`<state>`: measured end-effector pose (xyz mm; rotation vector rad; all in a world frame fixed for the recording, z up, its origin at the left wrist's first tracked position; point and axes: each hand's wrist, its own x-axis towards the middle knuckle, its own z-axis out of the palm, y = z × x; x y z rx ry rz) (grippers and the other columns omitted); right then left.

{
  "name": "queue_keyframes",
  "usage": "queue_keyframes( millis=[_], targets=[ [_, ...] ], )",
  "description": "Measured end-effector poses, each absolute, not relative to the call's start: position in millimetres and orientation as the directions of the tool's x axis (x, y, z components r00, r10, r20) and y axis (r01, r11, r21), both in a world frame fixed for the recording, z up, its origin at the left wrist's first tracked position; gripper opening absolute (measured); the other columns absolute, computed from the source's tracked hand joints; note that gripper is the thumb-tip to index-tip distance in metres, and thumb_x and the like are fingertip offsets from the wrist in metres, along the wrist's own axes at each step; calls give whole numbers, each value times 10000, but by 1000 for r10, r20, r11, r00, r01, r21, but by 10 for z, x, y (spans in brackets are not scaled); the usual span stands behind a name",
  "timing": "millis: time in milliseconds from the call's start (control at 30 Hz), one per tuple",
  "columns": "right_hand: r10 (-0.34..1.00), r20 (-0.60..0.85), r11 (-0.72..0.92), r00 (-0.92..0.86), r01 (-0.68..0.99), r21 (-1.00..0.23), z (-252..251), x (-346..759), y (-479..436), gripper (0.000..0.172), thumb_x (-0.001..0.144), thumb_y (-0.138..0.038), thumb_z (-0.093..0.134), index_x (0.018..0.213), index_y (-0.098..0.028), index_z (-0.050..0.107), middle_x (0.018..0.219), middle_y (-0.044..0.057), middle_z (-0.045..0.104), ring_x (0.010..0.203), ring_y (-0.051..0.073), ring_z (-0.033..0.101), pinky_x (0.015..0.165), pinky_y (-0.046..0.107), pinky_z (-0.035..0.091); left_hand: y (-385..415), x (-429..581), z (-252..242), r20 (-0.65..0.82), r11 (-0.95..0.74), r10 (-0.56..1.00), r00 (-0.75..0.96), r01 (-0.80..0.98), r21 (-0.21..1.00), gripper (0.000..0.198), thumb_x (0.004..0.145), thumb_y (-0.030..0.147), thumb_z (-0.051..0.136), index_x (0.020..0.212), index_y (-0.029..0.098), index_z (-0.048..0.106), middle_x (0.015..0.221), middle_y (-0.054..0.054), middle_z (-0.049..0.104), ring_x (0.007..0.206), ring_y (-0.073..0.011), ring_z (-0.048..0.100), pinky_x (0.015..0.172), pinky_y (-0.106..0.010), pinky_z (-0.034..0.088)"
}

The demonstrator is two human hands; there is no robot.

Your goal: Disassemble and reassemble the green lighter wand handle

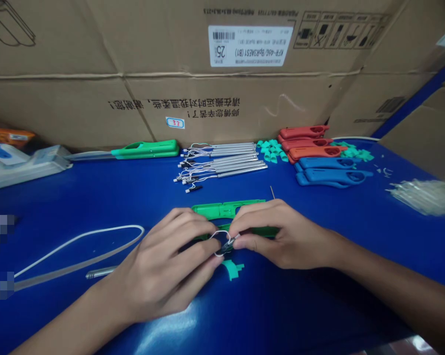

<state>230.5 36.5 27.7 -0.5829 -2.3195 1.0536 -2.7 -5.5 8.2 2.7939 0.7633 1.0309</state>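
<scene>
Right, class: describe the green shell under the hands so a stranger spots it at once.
On the blue table, the left hand and right hand meet mid-table. The green shell lies flat beneath them. Unlike the green lighter behind and the red shells and blue shells, it has a white wire pinched over it.

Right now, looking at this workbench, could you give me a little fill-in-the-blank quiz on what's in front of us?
The left hand and right hand pinch a white wire loop just in front of a ____ plastic shell.
At the back right, red shells lie beside other shells coloured ____.
The metal tubes lie on the table with thin ____ trailing from their left ends.
Behind everything stand boxes made of ____.
Missing words: green; blue; wires; cardboard.
</scene>
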Motion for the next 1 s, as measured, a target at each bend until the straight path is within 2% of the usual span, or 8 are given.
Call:
queue_keyframes(
  millis=[233,400,667,867,1000],
  targets=[
    [610,234,490,-757,129,-862,265,2306,376,100,886,-88,632,855,-152,702,837,8,699,765,105,628,734,224,491,-92,-35,107,597,-882,458,659,418,217,190,852,97,673,1038,126,658,1000,-111,675,942,-226,628,862,-450,548],
    [612,217,466,-761,125,-876,268,2299,368,95,883,-88,635,846,-143,703,829,11,702,758,104,632,719,216,484,-84,-23,124,579,-888,453,678,399,228,180,841,97,689,1018,112,659,983,-117,679,930,-233,626,846,-455,544],
    [607,174,470,-775,174,-865,343,2306,354,77,885,-125,631,850,-153,693,831,10,706,750,109,625,707,227,477,-56,-23,124,574,-885,451,683,423,193,135,888,147,665,1022,146,646,969,-104,689,920,-224,631,835,-438,548],
    [606,60,458,-793,287,-841,367,2320,350,74,855,-155,629,864,-145,701,793,10,682,706,115,596,659,237,475,-72,-43,106,575,-875,477,665,421,239,179,862,112,669,1037,146,650,1047,-119,682,992,-246,620,871,-469,540],
    [578,73,551,-813,323,-769,353,2323,347,98,824,-112,633,856,-135,723,768,7,668,687,104,579,648,224,452,-69,-61,82,587,-879,464,663,427,212,241,829,73,690,1059,138,666,1109,-130,675,1027,-258,618,891,-480,527]
  ],
)
